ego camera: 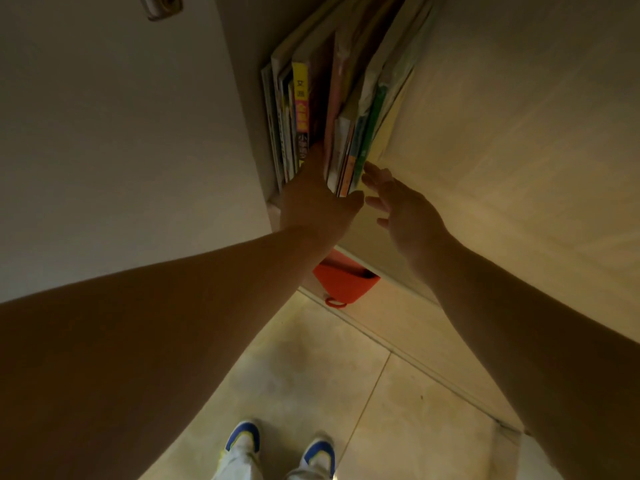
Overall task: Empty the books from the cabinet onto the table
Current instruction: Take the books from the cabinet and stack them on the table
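**Between the upright books, one hand wedged in**

Between two groups of upright books (311,109) in the cabinet (502,140), the left hand (313,199) pushes its fingers into the gap, thumb reaching across the spines of the right-hand bundle; whether it has actually clamped that bundle cannot be told. The right hand (405,209) is spread and holds nothing, its fingertips just beside the bundle's outer edge. Below the shelf hangs an orange pouch (346,282). Two shoes (280,448) stand on the tiled floor (311,375).
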